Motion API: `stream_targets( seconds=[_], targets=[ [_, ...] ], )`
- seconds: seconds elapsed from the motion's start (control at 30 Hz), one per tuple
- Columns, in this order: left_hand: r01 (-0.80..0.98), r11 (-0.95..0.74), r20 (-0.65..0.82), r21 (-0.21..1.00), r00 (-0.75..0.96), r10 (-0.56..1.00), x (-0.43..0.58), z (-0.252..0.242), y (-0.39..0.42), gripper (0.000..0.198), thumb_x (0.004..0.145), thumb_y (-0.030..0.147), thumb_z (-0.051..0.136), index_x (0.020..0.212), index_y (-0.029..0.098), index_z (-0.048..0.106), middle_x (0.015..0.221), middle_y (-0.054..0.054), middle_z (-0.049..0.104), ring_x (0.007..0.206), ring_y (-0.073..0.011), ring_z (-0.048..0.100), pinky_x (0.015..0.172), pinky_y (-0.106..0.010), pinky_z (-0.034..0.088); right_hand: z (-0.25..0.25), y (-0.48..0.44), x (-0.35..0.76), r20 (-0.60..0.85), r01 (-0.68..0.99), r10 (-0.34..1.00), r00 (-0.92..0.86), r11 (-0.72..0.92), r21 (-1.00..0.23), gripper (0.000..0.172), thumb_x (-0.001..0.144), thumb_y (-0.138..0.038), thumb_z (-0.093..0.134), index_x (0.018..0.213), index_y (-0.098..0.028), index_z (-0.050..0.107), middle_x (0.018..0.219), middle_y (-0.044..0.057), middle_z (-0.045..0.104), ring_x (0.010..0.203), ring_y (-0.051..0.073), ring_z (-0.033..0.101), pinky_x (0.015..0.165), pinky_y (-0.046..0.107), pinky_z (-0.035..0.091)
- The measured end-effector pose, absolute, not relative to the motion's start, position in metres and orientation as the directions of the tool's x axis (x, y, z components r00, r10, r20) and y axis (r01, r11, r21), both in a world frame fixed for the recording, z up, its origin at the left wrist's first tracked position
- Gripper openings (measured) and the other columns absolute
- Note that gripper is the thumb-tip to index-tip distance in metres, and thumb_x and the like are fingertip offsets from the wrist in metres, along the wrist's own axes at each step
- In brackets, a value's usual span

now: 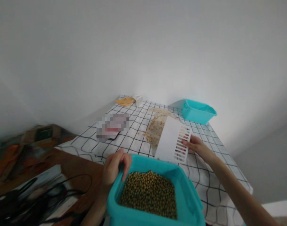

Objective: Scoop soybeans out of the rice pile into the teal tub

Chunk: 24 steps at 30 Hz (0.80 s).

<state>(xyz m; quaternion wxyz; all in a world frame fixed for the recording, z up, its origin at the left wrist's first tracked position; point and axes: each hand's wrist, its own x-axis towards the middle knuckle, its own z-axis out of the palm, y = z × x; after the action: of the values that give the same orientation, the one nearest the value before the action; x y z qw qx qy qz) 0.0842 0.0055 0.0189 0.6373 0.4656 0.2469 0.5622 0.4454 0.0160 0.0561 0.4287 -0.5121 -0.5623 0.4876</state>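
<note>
My left hand (117, 164) grips the far left corner of a turquoise basin (188, 191), its fingers curled over the rim. Inside the basin lie many small round greenish-brown beads or seeds (149, 193). My right hand (196, 145) holds a flat white plastic board (168, 138) by its slotted right edge. The board is tilted, its lower edge close behind the basin's far rim. Behind and left of the board, a pile of pale grains with orange-yellow bits (155, 127) is spread on the checked cloth (136, 125).
Another turquoise basin (198, 112) stands at the back right by the wall. An orange cloth (125, 101) and a white item (138, 100) lie at the back left. A blurred-out flat object (112, 125) is on the left; black cables (46, 194) lie at lower left.
</note>
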Motion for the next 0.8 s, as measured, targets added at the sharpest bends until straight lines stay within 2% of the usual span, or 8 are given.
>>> stream_targets(
  seconds=[0.1,0.17,0.3,0.47,0.6,0.8],
  targets=[
    [-0.487,-0.071,0.215,0.871,0.245,0.945,0.084,0.018,0.007,0.066,0.107,0.043,0.048,0.045,0.024,0.059,0.035,0.001,0.046,0.042,-0.0167,0.038,0.056,-0.037,0.029,0.048,0.015,0.434,-0.073,0.040,0.991,-0.111,-0.069,-0.997,0.040,0.078,-0.052,0.091,0.106,-0.024,0.082,0.104,0.008,0.084,0.093,0.027,0.079,0.086,0.042,0.062],
    [-0.488,-0.076,0.219,0.869,0.243,0.945,0.084,0.017,0.007,0.066,0.108,0.042,0.047,0.045,0.023,0.059,0.035,0.001,0.046,0.042,-0.0166,0.039,0.057,-0.037,0.029,0.047,0.014,0.435,-0.062,0.013,0.996,-0.071,-0.062,-0.998,0.040,0.076,-0.052,0.092,0.102,-0.024,0.082,0.101,0.007,0.084,0.089,0.025,0.078,0.085,0.040,0.062],
    [-0.495,-0.075,0.218,0.866,0.239,0.946,0.084,0.017,0.007,0.065,0.107,0.043,0.048,0.046,0.024,0.058,0.035,0.001,0.046,0.041,-0.0164,0.037,0.055,-0.037,0.027,0.058,0.011,0.445,0.033,0.027,0.999,-0.012,0.033,-0.999,0.039,0.074,-0.053,0.094,0.096,-0.023,0.082,0.095,0.006,0.084,0.081,0.022,0.077,0.078,0.034,0.061],
    [-0.496,-0.080,0.216,0.865,0.224,0.950,0.086,0.017,0.006,0.065,0.106,0.045,0.051,0.045,0.024,0.059,0.035,0.002,0.045,0.041,-0.0161,0.037,0.055,-0.037,0.026,0.075,0.020,0.451,0.143,0.102,0.987,0.080,0.134,-0.986,0.040,0.073,-0.054,0.093,0.096,-0.023,0.081,0.096,0.006,0.085,0.080,0.025,0.077,0.077,0.038,0.061],
    [-0.492,-0.080,0.213,0.867,0.220,0.952,0.086,0.017,0.006,0.065,0.105,0.048,0.052,0.045,0.024,0.058,0.035,0.002,0.045,0.040,-0.0154,0.037,0.056,-0.037,0.026,0.074,0.035,0.444,0.178,0.093,0.974,0.143,0.165,-0.982,0.042,0.074,-0.055,0.092,0.098,-0.023,0.079,0.097,0.008,0.085,0.084,0.028,0.079,0.076,0.040,0.062],
    [-0.492,-0.073,0.202,0.867,0.215,0.955,0.087,0.017,0.006,0.065,0.103,0.051,0.059,0.044,0.023,0.059,0.035,0.002,0.045,0.040,-0.0146,0.037,0.054,-0.037,0.026,0.056,0.046,0.433,0.192,0.080,0.971,0.139,0.183,-0.980,0.042,0.075,-0.055,0.090,0.101,-0.023,0.080,0.104,0.009,0.085,0.085,0.029,0.079,0.078,0.042,0.062]
  ],
)
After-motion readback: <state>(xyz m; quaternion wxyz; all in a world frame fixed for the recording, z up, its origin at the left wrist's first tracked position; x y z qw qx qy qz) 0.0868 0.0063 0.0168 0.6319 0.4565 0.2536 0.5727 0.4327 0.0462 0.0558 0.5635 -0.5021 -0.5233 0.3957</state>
